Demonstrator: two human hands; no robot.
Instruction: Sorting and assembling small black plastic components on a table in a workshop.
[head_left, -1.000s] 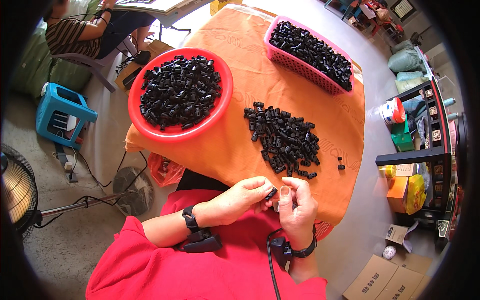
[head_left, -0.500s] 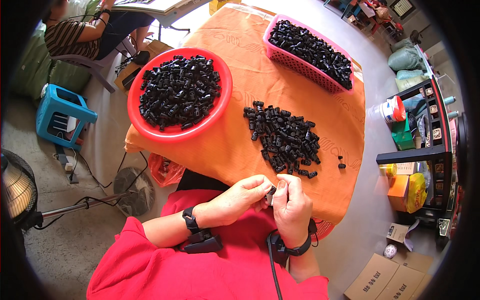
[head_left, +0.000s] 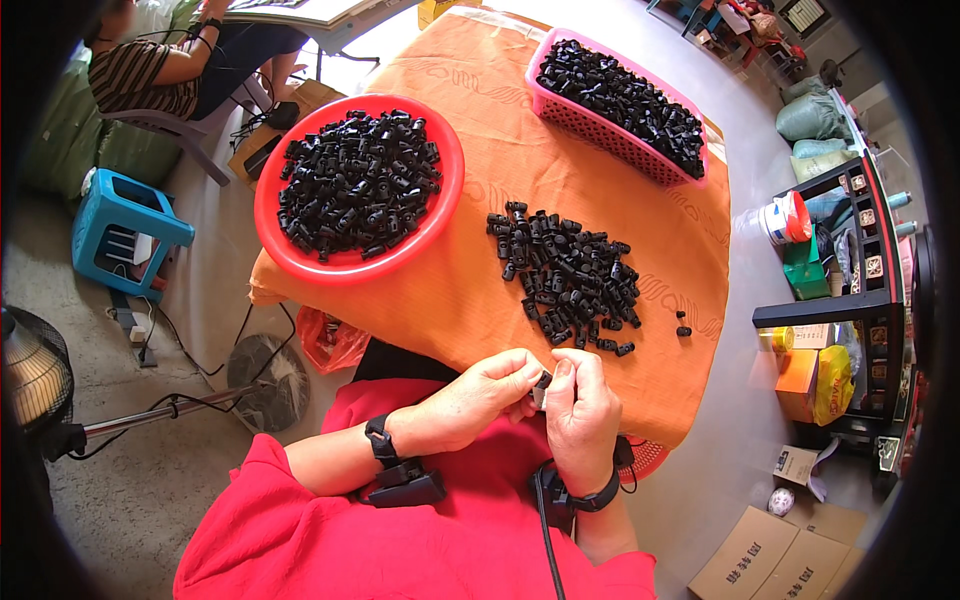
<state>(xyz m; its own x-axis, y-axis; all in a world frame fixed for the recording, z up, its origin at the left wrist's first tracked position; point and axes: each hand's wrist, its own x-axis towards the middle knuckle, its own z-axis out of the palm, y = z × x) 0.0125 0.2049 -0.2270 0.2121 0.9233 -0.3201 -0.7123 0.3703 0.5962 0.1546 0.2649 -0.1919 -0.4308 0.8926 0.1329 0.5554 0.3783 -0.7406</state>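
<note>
In front of my red shirt, at the near edge of the cloth, my left hand pinches a small black cord lock between thumb and fingers. My right hand is closed against it from the other side, thumb and fingertips pressed together. A pale bit shows just below the black piece; the fingers hide the rest. Just beyond my hands lies a loose pile of black cord locks. Two stray ones sit to the right of it.
The table has an orange cloth. A red basin heaped with black pieces stands at left, a pink basket of them at far right. Beside the table are a fan, a blue stool, a shelf and a seated person.
My right hand has shifted very slightly to the left. The left hand and the black piece have stayed in place.
</note>
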